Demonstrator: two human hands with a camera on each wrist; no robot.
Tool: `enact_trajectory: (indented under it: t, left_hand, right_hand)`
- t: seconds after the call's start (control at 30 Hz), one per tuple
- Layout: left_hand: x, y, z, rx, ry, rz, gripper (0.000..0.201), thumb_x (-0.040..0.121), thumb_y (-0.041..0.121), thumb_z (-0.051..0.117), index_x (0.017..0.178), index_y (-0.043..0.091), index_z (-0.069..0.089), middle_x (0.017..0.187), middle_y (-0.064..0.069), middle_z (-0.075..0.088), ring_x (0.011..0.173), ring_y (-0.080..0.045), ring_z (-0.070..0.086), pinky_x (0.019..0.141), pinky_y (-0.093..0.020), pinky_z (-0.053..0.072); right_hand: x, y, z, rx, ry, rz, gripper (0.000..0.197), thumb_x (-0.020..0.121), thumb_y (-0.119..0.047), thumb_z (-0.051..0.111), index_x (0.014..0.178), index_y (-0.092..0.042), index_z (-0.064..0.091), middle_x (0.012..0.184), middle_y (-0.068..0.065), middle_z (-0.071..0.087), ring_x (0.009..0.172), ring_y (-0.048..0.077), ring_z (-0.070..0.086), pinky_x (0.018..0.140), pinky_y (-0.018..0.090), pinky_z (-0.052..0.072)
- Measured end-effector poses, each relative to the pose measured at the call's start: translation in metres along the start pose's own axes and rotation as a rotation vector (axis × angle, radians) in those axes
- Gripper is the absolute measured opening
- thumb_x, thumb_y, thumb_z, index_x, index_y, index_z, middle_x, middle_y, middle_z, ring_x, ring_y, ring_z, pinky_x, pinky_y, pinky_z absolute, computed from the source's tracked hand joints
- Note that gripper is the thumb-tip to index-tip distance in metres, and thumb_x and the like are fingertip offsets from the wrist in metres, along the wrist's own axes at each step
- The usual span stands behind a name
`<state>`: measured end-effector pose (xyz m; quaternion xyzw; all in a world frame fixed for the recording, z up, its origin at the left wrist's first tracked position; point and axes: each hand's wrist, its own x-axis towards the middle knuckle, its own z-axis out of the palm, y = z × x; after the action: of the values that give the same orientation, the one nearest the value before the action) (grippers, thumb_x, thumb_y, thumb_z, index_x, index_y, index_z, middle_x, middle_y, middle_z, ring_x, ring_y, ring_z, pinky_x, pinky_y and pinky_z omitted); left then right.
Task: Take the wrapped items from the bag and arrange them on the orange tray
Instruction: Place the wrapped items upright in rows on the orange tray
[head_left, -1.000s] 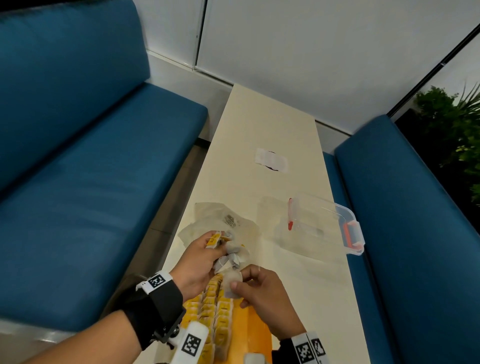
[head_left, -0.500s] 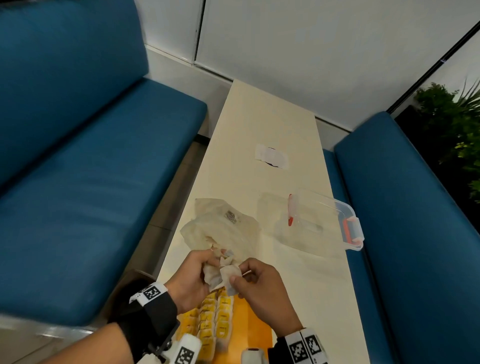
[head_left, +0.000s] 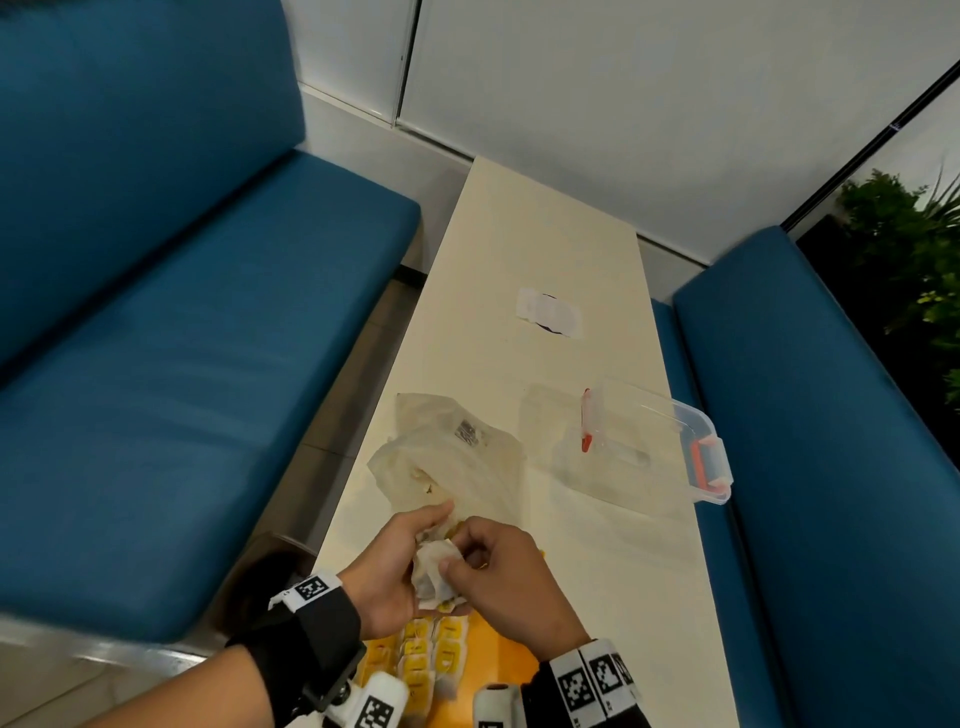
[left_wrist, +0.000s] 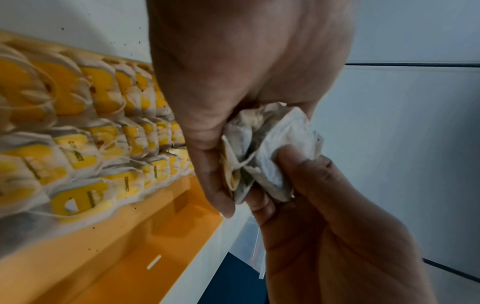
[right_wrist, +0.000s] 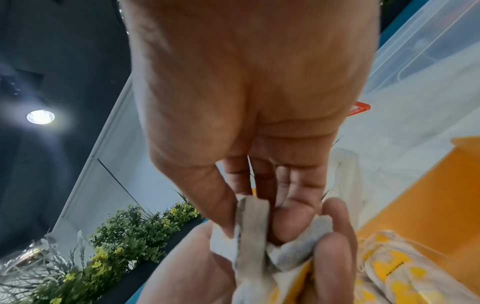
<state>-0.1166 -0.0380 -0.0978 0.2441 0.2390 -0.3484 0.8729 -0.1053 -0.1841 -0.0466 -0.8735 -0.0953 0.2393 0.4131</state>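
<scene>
My left hand holds a small bunch of white wrapped items with yellow tags above the near end of the orange tray. My right hand pinches one of those items between thumb and fingers. In the right wrist view the pinched white wrapper sits at the thumb tip. Rows of wrapped items with yellow tags lie in the tray. The crumpled clear bag lies on the table just beyond both hands.
A clear plastic box with orange latches lies to the right of the bag. A small white packet lies farther up the narrow cream table. Blue benches flank the table; a plant stands far right.
Both hands drew back from the bag toward the tray with the bunch of wrapped items. My right hand shifted its pinch onto one item of the bunch.
</scene>
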Motion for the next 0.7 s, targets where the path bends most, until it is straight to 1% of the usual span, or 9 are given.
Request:
enact_trajectory:
  t: [0.03, 0.1, 0.17, 0.27, 0.33, 0.43, 0.53, 0.6, 0.7]
  left_hand:
    - [0.000, -0.001, 0.001, 0.014, -0.010, -0.012, 0.045, 0.094, 0.042, 0.059, 0.102, 0.001, 0.074, 0.095, -0.019, 0.072, 0.074, -0.031, 0.071, 0.063, -0.037, 0.057]
    - [0.003, -0.003, -0.002, 0.007, -0.021, -0.021, 0.042, 0.095, 0.038, 0.056, 0.099, 0.000, 0.074, 0.094, -0.020, 0.071, 0.072, -0.030, 0.069, 0.060, -0.036, 0.057]
    - [0.006, -0.003, -0.006, 0.013, -0.013, -0.004, 0.040, 0.095, 0.037, 0.057, 0.104, 0.001, 0.072, 0.096, -0.019, 0.069, 0.073, -0.029, 0.066, 0.060, -0.035, 0.056]
    - [0.011, -0.003, -0.013, 0.036, 0.016, 0.007, 0.041, 0.094, 0.039, 0.058, 0.109, 0.004, 0.072, 0.097, -0.018, 0.068, 0.076, -0.028, 0.066, 0.062, -0.035, 0.056]
    - [0.011, -0.002, -0.017, 0.039, 0.022, 0.017, 0.041, 0.094, 0.038, 0.057, 0.109, 0.003, 0.073, 0.095, -0.018, 0.068, 0.078, -0.028, 0.066, 0.063, -0.035, 0.056]
    - [0.012, -0.003, -0.021, 0.020, 0.010, 0.021, 0.047, 0.094, 0.039, 0.059, 0.120, 0.001, 0.072, 0.108, -0.019, 0.067, 0.083, -0.028, 0.065, 0.066, -0.037, 0.055]
    - [0.012, -0.003, -0.027, 0.008, 0.036, 0.010, 0.055, 0.092, 0.040, 0.064, 0.131, 0.001, 0.067, 0.122, -0.019, 0.065, 0.094, -0.029, 0.067, 0.075, -0.040, 0.057]
    - [0.011, -0.002, -0.029, 0.003, 0.048, 0.008, 0.052, 0.089, 0.039, 0.068, 0.125, 0.001, 0.067, 0.113, -0.018, 0.066, 0.091, -0.030, 0.069, 0.074, -0.040, 0.058]
    - [0.009, 0.000, -0.030, -0.002, 0.061, 0.009, 0.041, 0.089, 0.038, 0.068, 0.116, 0.006, 0.066, 0.104, -0.017, 0.067, 0.086, -0.032, 0.069, 0.074, -0.041, 0.059]
  right_hand:
    - [0.001, 0.000, 0.000, 0.014, 0.001, 0.002, 0.002, 0.085, -0.017, 0.066, 0.083, -0.016, 0.066, 0.069, 0.006, 0.065, 0.062, 0.018, 0.068, 0.057, 0.035, 0.060]
    - [0.002, 0.001, -0.001, 0.042, 0.012, -0.012, 0.005, 0.086, -0.014, 0.068, 0.082, -0.018, 0.066, 0.072, 0.006, 0.064, 0.061, 0.009, 0.063, 0.055, 0.025, 0.055]
    - [0.002, 0.002, -0.003, 0.080, 0.032, -0.037, 0.010, 0.086, -0.011, 0.068, 0.083, -0.021, 0.067, 0.075, 0.001, 0.066, 0.065, 0.003, 0.059, 0.061, 0.020, 0.051]
    - [0.002, 0.005, -0.006, 0.134, 0.075, -0.054, 0.012, 0.083, -0.009, 0.070, 0.085, -0.021, 0.068, 0.081, 0.004, 0.068, 0.072, 0.005, 0.060, 0.069, 0.025, 0.053]
    - [0.000, 0.008, -0.009, 0.169, 0.119, -0.051, 0.011, 0.083, -0.010, 0.071, 0.082, -0.020, 0.067, 0.075, 0.001, 0.066, 0.070, 0.007, 0.060, 0.067, 0.027, 0.052]
    - [-0.002, 0.012, -0.015, 0.190, 0.187, -0.061, 0.011, 0.083, -0.013, 0.073, 0.077, -0.017, 0.065, 0.071, 0.007, 0.064, 0.067, 0.012, 0.057, 0.065, 0.032, 0.050]
    - [-0.003, 0.018, -0.021, 0.181, 0.273, -0.067, 0.014, 0.086, -0.017, 0.074, 0.074, -0.017, 0.067, 0.074, 0.006, 0.067, 0.070, 0.017, 0.060, 0.067, 0.028, 0.049]
    - [-0.004, 0.024, -0.025, 0.164, 0.334, -0.047, 0.013, 0.086, -0.019, 0.075, 0.075, -0.019, 0.069, 0.077, 0.003, 0.069, 0.076, 0.020, 0.063, 0.069, 0.026, 0.049]
    - [-0.007, 0.034, -0.030, 0.171, 0.364, -0.014, 0.012, 0.088, -0.015, 0.073, 0.078, -0.021, 0.070, 0.075, 0.006, 0.068, 0.071, 0.019, 0.060, 0.065, 0.029, 0.048]
